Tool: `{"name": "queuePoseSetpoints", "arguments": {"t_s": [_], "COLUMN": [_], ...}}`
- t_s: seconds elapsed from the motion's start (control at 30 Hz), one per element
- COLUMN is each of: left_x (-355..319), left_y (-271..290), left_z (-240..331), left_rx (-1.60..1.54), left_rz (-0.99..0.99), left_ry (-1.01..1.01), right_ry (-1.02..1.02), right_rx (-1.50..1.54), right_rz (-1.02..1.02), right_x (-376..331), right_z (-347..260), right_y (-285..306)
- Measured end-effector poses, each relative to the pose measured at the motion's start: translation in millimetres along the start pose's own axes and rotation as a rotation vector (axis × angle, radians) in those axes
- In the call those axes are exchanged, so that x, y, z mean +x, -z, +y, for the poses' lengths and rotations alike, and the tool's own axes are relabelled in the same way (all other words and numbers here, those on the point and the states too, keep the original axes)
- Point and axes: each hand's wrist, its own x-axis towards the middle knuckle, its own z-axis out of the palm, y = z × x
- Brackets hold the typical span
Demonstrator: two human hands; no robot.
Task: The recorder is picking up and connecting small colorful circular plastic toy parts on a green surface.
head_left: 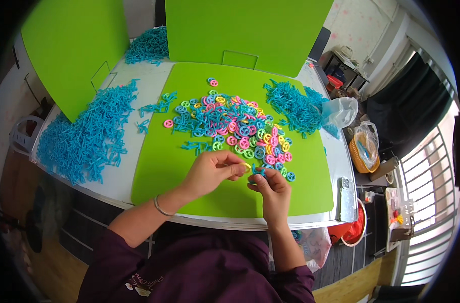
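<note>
Apparently a home, judging by its curtain and barred window.

The person's left hand pinches with thumb and bent fingers, the left forearm slanting behind it. Just beside it, the right hand pinches too, fingers curled, the right forearm below.

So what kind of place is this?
It looks like a room set up for handwork, maybe in a home. The table has a green mat and heaps of blue plastic pieces and colourful little wheels, and a dark curtain hangs on the right.
</note>
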Motion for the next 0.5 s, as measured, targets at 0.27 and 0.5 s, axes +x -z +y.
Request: {"name": "queuePoseSetpoints", "arguments": {"t_s": [0.27, 0.5], "left_x": [-7, -7], "left_y": [-2, 5], "left_z": [-10, -17], "left_rx": [-0.201, -0.292], "left_rz": [0.047, 0.046], "left_ry": [0.103, 0.115], "right_ry": [-0.136, 0.392], "right_rx": [0.039, -0.702], "right_rz": [-0.121, -0.026], "right_x": [-1, -7], "right_z": [-1, -1], "right_y": [-2, -15]}}
